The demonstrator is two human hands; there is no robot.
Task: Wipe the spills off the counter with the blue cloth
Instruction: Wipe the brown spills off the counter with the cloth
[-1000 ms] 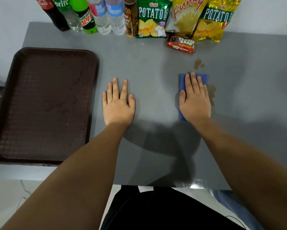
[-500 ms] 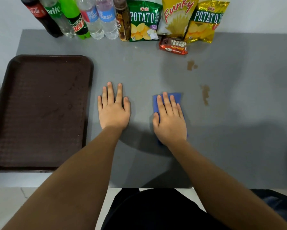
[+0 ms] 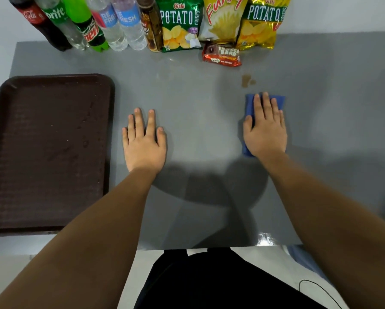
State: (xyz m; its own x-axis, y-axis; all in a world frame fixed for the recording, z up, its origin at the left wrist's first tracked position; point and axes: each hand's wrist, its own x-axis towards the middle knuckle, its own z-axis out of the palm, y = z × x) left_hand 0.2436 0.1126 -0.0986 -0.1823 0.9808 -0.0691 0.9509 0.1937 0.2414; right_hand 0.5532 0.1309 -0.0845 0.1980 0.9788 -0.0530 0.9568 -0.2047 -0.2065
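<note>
Head view, the only one I've got: I'm pressing my right hand (image 3: 265, 130) flat on the blue cloth (image 3: 249, 103), right of centre in the frame. No real grip here, fingers are lying straight and spread over it, palm pinning it to the grey table (image 3: 198, 97). My left hand (image 3: 143, 141) is resting flat and empty on the table near the middle, just bracing me.

The brown spill (image 3: 246, 80) is sitting just above the cloth's top edge, not touching it yet, so that one's still to do. I can't tell if anything else is hiding under the cloth.

What I'm worrying about: the snack bar wrapper (image 3: 221, 56) is lying near the spill toward the top of the frame, with the chip bags (image 3: 180, 25) and bottles (image 3: 111, 25) lined up behind it. If I'm shoving the cloth upward too far, I'm probably knocking the wrapper or toppling a bag. Also, with only a flat palm, the cloth could be bunching or sliding out and smearing the spill instead of lifting it. The brown tray (image 3: 53, 85) at left is well out of the way.
</note>
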